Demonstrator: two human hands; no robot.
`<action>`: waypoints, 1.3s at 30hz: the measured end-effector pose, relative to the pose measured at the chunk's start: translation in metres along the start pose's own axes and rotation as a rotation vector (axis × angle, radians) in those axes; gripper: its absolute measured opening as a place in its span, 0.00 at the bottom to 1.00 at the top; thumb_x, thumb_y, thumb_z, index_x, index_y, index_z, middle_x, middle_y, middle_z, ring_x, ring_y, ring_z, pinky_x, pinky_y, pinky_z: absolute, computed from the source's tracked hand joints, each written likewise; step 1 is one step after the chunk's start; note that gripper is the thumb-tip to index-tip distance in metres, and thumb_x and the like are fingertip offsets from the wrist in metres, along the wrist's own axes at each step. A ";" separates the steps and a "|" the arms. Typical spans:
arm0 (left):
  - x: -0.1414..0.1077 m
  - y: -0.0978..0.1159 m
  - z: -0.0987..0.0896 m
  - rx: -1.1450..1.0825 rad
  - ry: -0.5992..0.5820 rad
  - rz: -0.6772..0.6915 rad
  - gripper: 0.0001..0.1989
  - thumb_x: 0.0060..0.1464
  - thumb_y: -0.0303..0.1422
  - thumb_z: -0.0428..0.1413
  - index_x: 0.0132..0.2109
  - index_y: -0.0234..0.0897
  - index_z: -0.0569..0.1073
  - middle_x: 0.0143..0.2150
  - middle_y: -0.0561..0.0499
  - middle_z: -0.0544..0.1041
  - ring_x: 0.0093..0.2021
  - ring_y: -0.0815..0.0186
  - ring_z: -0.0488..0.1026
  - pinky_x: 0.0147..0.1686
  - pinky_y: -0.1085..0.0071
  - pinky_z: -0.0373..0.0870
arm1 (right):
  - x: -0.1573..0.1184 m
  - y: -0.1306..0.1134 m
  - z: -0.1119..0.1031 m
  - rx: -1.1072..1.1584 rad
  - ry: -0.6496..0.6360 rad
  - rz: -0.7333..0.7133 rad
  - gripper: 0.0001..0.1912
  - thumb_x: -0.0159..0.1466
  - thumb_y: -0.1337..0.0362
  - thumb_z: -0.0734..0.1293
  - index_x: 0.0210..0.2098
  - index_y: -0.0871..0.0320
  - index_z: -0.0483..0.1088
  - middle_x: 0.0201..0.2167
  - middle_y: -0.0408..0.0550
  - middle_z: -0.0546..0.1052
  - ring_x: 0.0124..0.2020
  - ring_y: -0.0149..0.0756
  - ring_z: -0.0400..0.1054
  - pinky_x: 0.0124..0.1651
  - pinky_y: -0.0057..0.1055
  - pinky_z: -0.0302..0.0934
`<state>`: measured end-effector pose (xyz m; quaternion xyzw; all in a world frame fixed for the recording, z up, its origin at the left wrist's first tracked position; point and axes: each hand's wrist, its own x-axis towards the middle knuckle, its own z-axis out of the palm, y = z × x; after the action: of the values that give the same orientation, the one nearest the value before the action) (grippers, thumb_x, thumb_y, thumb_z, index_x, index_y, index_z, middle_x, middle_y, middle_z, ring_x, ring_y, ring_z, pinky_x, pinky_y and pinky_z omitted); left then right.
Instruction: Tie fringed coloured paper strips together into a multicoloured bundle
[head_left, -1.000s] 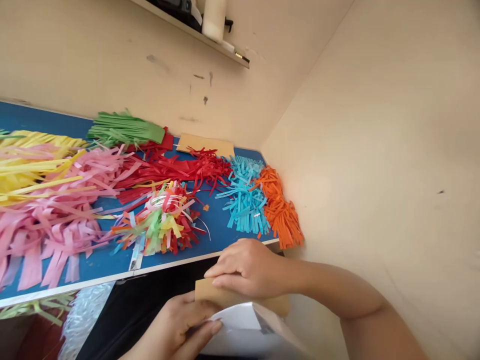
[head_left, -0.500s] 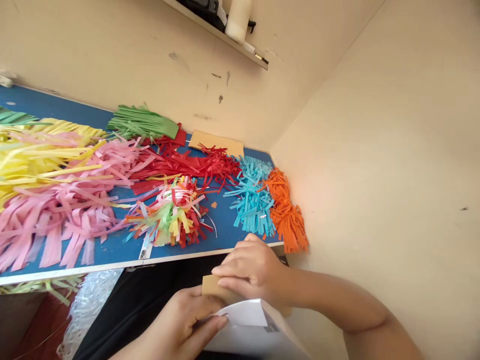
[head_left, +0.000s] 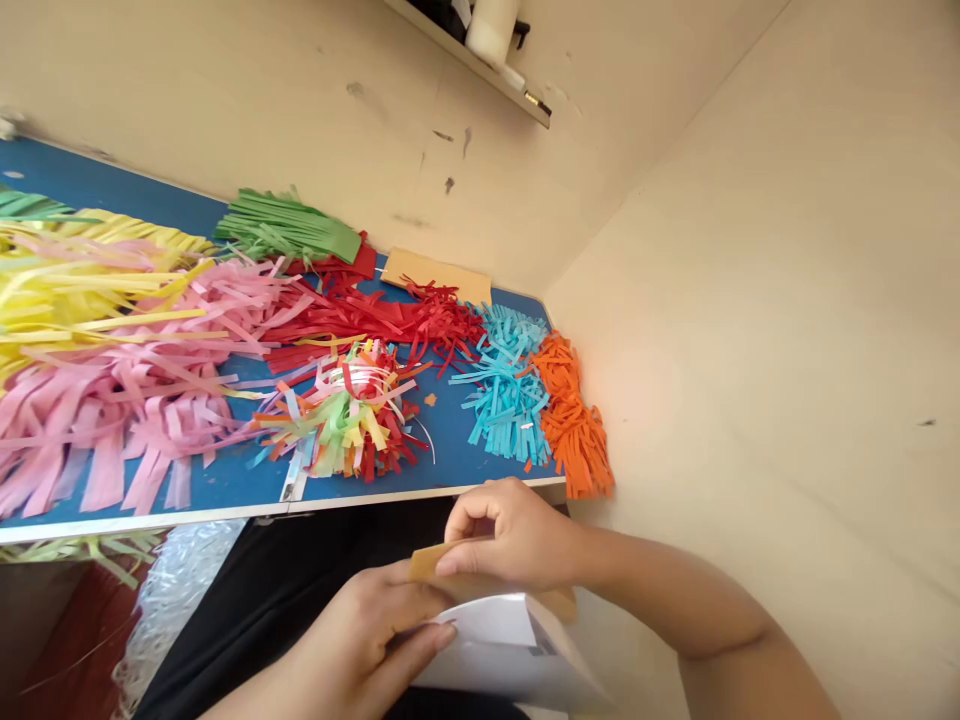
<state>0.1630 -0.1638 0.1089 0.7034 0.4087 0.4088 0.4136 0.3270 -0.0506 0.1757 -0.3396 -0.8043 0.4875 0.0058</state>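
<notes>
Above my lap, my left hand (head_left: 390,630) pinches the left edge of a curved white paper sheet (head_left: 510,640) between thumb and fingers. My right hand (head_left: 510,535) is closed on a tan paper piece (head_left: 431,560) just behind the white sheet, its thumb on the near face. The tan piece's left end touches my left hand's fingers. Beyond my hands, a multicolored fringed paper bundle (head_left: 352,420) lies near the front edge of the blue table (head_left: 450,430). Light blue fringe (head_left: 510,390) and orange fringe (head_left: 574,420) sit to its right.
Pink fringe (head_left: 150,400), yellow fringe (head_left: 60,300), red fringe (head_left: 360,315) and green fringe (head_left: 289,228) cover the table's left and middle. A tan sheet (head_left: 435,272) lies by the wall. A shelf (head_left: 480,70) hangs above. White strands (head_left: 180,590) are below the table at left.
My right hand's fingers have lifted and curled more, with the thumb still on the tan paper. The view has shifted slightly, so the table items sit a little higher.
</notes>
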 end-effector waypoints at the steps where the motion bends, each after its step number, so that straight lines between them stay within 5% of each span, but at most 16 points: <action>1: 0.000 0.000 0.000 -0.013 -0.001 0.001 0.14 0.64 0.36 0.50 0.32 0.40 0.75 0.28 0.54 0.77 0.28 0.71 0.73 0.31 0.80 0.69 | 0.000 -0.001 -0.001 0.031 -0.018 0.043 0.10 0.57 0.59 0.75 0.28 0.60 0.76 0.25 0.40 0.78 0.27 0.29 0.69 0.30 0.23 0.58; 6: -0.002 -0.001 -0.005 -0.021 -0.012 -0.029 0.13 0.64 0.37 0.50 0.34 0.42 0.76 0.28 0.56 0.78 0.28 0.72 0.74 0.31 0.82 0.68 | -0.003 0.000 -0.013 0.042 -0.082 0.032 0.10 0.63 0.61 0.69 0.41 0.58 0.79 0.35 0.44 0.81 0.33 0.32 0.74 0.35 0.24 0.62; 12: -0.002 -0.005 -0.009 -0.043 -0.019 -0.073 0.12 0.62 0.38 0.52 0.34 0.44 0.78 0.29 0.59 0.80 0.29 0.74 0.76 0.33 0.85 0.69 | -0.013 0.007 -0.016 -0.258 0.086 -0.235 0.06 0.65 0.66 0.69 0.40 0.53 0.79 0.37 0.42 0.82 0.42 0.32 0.76 0.49 0.30 0.58; 21: 0.000 -0.006 -0.008 -0.068 0.036 -0.093 0.15 0.60 0.41 0.54 0.29 0.42 0.78 0.25 0.56 0.79 0.25 0.71 0.73 0.28 0.82 0.70 | -0.015 0.010 -0.005 -0.516 0.313 -0.495 0.10 0.71 0.59 0.64 0.40 0.54 0.78 0.34 0.43 0.81 0.33 0.30 0.73 0.44 0.37 0.51; 29: 0.000 -0.005 -0.010 -0.092 0.057 -0.124 0.16 0.60 0.41 0.54 0.28 0.42 0.78 0.24 0.56 0.79 0.24 0.71 0.73 0.27 0.82 0.70 | -0.018 0.019 -0.007 -0.710 0.288 -0.597 0.09 0.72 0.62 0.62 0.42 0.49 0.75 0.40 0.39 0.81 0.39 0.31 0.72 0.46 0.39 0.47; 35: 0.000 -0.006 -0.007 -0.091 0.076 -0.122 0.16 0.60 0.42 0.54 0.28 0.41 0.78 0.24 0.56 0.78 0.23 0.71 0.71 0.26 0.81 0.69 | -0.010 0.025 0.003 -0.540 0.298 -0.573 0.11 0.71 0.58 0.64 0.36 0.52 0.76 0.38 0.43 0.81 0.40 0.32 0.72 0.49 0.39 0.51; 39: 0.003 -0.011 -0.005 -0.075 0.100 -0.152 0.19 0.61 0.42 0.52 0.26 0.40 0.77 0.22 0.55 0.77 0.22 0.70 0.72 0.25 0.80 0.68 | 0.003 0.028 -0.016 -0.085 0.393 -0.443 0.15 0.67 0.53 0.68 0.28 0.54 0.76 0.33 0.44 0.78 0.36 0.33 0.72 0.45 0.35 0.61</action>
<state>0.1563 -0.1565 0.1008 0.6331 0.4657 0.4256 0.4485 0.3459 -0.0279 0.1611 -0.2437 -0.8621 0.3650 0.2533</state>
